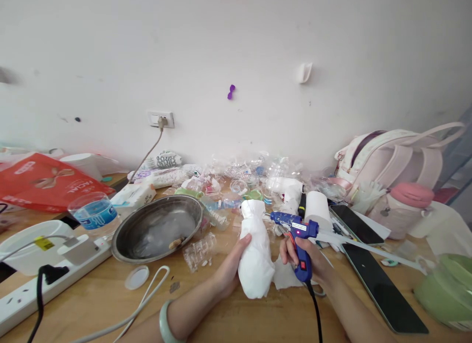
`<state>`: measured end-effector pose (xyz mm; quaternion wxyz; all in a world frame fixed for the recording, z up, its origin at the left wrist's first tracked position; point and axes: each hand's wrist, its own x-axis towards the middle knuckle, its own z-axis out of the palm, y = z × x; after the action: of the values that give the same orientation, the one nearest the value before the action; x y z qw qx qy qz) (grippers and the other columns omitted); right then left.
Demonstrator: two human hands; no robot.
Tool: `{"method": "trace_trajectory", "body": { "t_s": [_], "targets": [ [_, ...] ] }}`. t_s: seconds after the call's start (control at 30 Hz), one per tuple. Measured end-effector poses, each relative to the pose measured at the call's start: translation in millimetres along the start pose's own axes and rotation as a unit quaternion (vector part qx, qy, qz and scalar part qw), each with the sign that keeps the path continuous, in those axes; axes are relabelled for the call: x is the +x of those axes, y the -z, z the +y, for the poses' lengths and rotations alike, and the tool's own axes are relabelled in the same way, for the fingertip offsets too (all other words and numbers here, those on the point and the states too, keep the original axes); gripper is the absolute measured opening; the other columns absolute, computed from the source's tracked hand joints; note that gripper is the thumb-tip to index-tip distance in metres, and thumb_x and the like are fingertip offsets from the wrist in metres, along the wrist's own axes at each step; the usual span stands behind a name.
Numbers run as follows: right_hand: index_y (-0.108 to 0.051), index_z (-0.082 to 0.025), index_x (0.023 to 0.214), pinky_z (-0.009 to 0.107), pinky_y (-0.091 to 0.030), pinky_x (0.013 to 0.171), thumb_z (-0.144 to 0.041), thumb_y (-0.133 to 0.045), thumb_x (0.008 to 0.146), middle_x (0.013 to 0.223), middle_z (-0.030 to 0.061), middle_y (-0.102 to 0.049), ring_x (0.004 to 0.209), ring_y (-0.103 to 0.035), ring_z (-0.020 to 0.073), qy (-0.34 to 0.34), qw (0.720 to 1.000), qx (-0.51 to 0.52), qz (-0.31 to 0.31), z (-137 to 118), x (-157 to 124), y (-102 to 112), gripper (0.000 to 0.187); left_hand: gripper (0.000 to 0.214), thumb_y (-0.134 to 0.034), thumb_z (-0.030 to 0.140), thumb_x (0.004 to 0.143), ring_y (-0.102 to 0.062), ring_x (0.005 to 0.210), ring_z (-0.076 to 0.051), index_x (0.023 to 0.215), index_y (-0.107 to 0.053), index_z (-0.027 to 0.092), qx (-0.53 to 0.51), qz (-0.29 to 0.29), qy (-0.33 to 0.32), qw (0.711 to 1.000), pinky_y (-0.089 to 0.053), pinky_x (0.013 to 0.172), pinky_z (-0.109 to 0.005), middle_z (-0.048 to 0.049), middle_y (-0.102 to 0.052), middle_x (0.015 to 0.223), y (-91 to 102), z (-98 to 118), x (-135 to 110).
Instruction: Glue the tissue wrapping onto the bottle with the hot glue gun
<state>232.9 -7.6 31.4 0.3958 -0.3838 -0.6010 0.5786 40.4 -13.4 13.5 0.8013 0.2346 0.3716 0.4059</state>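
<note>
My left hand [233, 265] is wrapped round the side of a white bottle-shaped form [255, 264], which looks covered in paper and stands tilted above the table. In my right hand [308, 254] is a blue hot glue gun [299, 230], gripped by its handle. A small red light shows on its body, and a long translucent glue stick [376, 253] sticks out of its back. The nozzle points left, close to the neck of the white form; whether it touches, I cannot tell. A piece of white tissue [287, 276] lies under the gun.
A metal basin [120, 239] and a white power strip [22, 296] are on the left. Plastic scraps [239, 173] pile along the wall. Two phones, one a dark phone [383, 289], lie right, near a green jar [448, 291] and a pink backpack [391, 156]. The gun's black cord [315, 311] runs towards me.
</note>
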Motion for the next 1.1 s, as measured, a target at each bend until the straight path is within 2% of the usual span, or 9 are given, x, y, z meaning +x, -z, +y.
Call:
{"method": "trace_trajectory", "body": {
  "t_s": [0.13,0.3,0.43,0.77,0.9,1.1],
  "targets": [
    [-0.047,-0.024,0.04,0.035,-0.043,0.068,-0.069,-0.042,0.073,0.056,0.0043,-0.055,0.059,-0.051,0.0192,-0.005,1.0,-0.004,0.007,3.5,0.9,1.7,0.056,0.054,-0.046,0.043,0.092,-0.066,0.101,-0.029,0.135,-0.044,0.01,0.002,0.0,-0.003,1.0,-0.05,0.079,-0.036,-0.0154,-0.071,0.106,-0.5,0.8,-0.2],
    [-0.053,-0.02,0.04,0.031,-0.038,0.065,-0.063,-0.053,0.075,0.053,0.0043,-0.056,0.056,-0.05,0.0161,0.031,0.994,0.092,-0.04,15.5,5.9,8.2,0.056,0.052,-0.046,0.045,0.091,-0.066,0.101,-0.029,0.125,-0.052,0.007,-0.006,-0.008,0.007,1.0,-0.051,0.08,-0.035,-0.0164,-0.071,0.105,3.5,-1.4,1.7],
    [-0.056,-0.018,0.043,0.03,-0.036,0.066,-0.058,-0.056,0.079,0.055,0.0041,-0.058,0.057,-0.05,0.0152,0.035,0.99,0.123,-0.054,20.4,7.5,11.2,0.054,0.05,-0.046,0.045,0.091,-0.066,0.1,-0.028,0.124,-0.053,0.007,-0.011,-0.003,0.008,1.0,-0.051,0.079,-0.034,-0.0158,-0.071,0.104,3.1,-2.0,2.5],
    [-0.058,-0.019,0.045,0.028,-0.034,0.059,-0.057,-0.055,0.081,0.056,0.005,-0.06,0.056,-0.048,0.0148,0.055,0.987,0.143,-0.044,21.2,8.5,12.9,0.053,0.05,-0.047,0.044,0.091,-0.068,0.093,-0.027,0.126,-0.051,0.008,-0.004,0.004,0.003,1.0,-0.052,0.079,-0.036,-0.0149,-0.071,0.105,0.2,-0.7,-0.2],
    [-0.058,-0.018,0.045,0.027,-0.035,0.058,-0.057,-0.055,0.082,0.056,0.0044,-0.058,0.056,-0.047,0.0144,0.059,0.985,0.153,-0.046,21.6,9.1,12.6,0.053,0.05,-0.047,0.044,0.092,-0.068,0.083,-0.024,0.126,-0.051,0.008,-0.005,0.011,0.011,1.0,-0.052,0.078,-0.035,-0.0144,-0.072,0.102,-0.4,-0.6,-0.7],
    [-0.062,-0.014,0.059,0.023,-0.032,0.049,-0.055,-0.056,0.082,0.062,0.0038,-0.059,0.049,-0.043,0.0096,0.046,0.969,0.233,-0.066,19.0,8.0,11.0,0.047,0.046,-0.046,0.044,0.092,-0.069,0.08,-0.024,0.117,-0.057,0.007,-0.022,0.004,0.016,1.0,-0.053,0.073,-0.033,-0.013,-0.073,0.093,0.9,-1.0,0.6]
  ]
}}
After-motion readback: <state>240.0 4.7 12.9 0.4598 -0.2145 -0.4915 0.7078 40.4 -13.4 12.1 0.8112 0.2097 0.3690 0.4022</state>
